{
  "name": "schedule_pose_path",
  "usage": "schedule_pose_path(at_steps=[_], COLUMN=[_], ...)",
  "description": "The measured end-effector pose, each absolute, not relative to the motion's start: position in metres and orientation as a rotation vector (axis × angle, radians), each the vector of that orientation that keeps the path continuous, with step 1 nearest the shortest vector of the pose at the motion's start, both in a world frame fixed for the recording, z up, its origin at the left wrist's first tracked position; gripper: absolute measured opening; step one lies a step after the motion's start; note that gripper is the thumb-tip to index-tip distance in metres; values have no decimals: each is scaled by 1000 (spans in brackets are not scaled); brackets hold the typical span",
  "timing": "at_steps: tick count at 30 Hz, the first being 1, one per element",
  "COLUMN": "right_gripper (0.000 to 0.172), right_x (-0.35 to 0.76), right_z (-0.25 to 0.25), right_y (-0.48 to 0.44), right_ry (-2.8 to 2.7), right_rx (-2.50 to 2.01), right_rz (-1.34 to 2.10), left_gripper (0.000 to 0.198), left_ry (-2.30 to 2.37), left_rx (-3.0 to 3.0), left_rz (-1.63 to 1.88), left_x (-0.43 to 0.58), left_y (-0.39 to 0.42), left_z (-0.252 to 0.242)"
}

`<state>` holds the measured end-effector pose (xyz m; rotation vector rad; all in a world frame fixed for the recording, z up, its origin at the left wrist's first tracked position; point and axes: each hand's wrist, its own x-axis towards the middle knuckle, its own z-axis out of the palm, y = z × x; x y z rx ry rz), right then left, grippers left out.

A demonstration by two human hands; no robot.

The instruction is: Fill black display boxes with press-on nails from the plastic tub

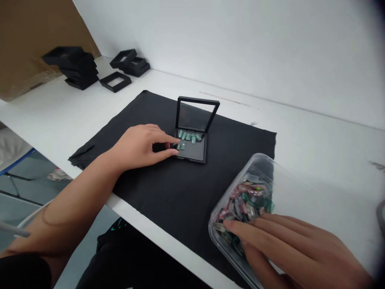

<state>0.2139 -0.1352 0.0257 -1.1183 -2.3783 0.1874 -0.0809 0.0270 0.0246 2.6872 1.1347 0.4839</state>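
Note:
A small black frame box [205,157] stands with its clear-windowed lid [197,115] raised. Inside lie several glossy green press-on nails [188,137], a row at the back and a couple at the front left. My left hand [144,146] is at the box's left edge, thumb and index fingertip apart beside the front nails; its other fingers are partly hidden. At lower right, a clear plastic container [213,228] holds a heap of mixed pink, clear and green press-on nails [245,198]. My right hand [288,245] reaches over it, fingers extended, index fingertip on the heap.
A black cloth [156,192] lies under the frame box and part of the container on the white table [39,116]. Black frames are stacked [80,68] at back left, with more frames [130,62] beside them. A cardboard panel [36,36] and white wall [240,48] stand behind.

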Motion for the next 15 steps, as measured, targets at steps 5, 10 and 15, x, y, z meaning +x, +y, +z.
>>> schedule_pose_path(at_steps=[5, 10, 15], right_gripper=[27, 26, 27], right_x=[212, 213, 212], right_z=[26, 27, 28], right_y=[-134, -134, -133], right_ry=[-2357, -2365, -2372], right_rx=[-1128, -1115, -1119], right_rz=[194, 209, 201], left_gripper=[33, 31, 42], left_ry=[1096, 1064, 1118], left_rx=[2708, 2754, 2817], left_rz=[479, 491, 444], left_x=[-80, -80, -78], left_y=[26, 24, 21], left_z=[24, 25, 27])
